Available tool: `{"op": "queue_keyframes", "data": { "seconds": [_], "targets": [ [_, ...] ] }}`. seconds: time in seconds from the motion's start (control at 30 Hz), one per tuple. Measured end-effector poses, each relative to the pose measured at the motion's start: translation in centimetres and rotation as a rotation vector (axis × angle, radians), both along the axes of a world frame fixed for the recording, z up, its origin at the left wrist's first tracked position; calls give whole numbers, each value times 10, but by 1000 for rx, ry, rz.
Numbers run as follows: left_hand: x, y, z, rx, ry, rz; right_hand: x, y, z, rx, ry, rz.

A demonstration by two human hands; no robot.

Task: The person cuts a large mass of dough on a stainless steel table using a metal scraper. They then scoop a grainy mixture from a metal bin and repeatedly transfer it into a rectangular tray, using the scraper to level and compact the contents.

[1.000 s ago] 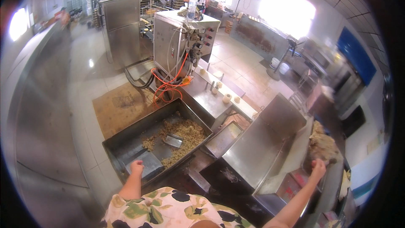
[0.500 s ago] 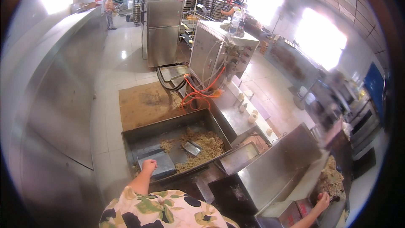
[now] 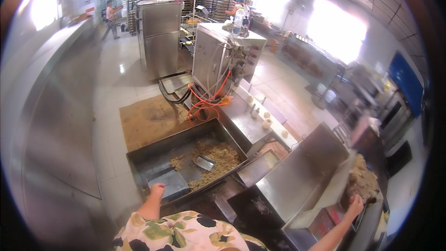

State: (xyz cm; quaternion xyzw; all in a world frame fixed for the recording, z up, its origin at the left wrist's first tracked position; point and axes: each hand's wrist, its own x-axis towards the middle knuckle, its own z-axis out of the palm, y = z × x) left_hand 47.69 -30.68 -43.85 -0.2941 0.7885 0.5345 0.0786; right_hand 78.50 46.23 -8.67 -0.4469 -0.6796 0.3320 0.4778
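Note:
My left hand [image 3: 157, 190], its fingers curled closed, is over the near left corner of a large metal tray [image 3: 139, 167], beside a flat grey metal sheet [image 3: 169, 185]. What it grips, if anything, is hidden. Off to the right, my right hand [image 3: 356, 204] has its fingers closed against the near side of a heaped brown crumbly mass [image 3: 364, 179]; whatever is in them cannot be made out. More brown crumbly mix [image 3: 225, 158] lies in the large tray, with a metal scoop [image 3: 204, 162] resting on it.
A slanted steel panel [image 3: 302, 160] stands between my arms. Ahead are a steel control cabinet [image 3: 211, 58] with orange hoses [image 3: 204, 104], a tall steel cabinet [image 3: 161, 39] and brown cardboard [image 3: 151, 118] on the floor. Two people work farther back, near racks [image 3: 216, 2].
The whole view has shifted, so the room sits a little farther left. Both hands keep about the same places by the tray and the brown mass. The person at the far left has changed stance.

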Motion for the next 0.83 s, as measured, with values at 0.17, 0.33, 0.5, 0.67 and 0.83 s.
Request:
{"op": "queue_keyframes", "data": {
  "seconds": [0.17,0.33,0.5,0.67,0.83],
  "targets": [
    [2,-8,3,77,-51,29,-6,-2,-2,-12,-23,-10],
    [4,2,10,132,-75,8,4,-1,0,10,-29,4],
    [4,-5,2,118,-57,-15,0,3,-6,-8,14,18],
    [2,-7,0,167,-80,7,-3,-2,-5,-11,58,45],
    [-2,-5,5,159,-103,-6,-5,-1,-3,1,-11,22]
  ]
}}
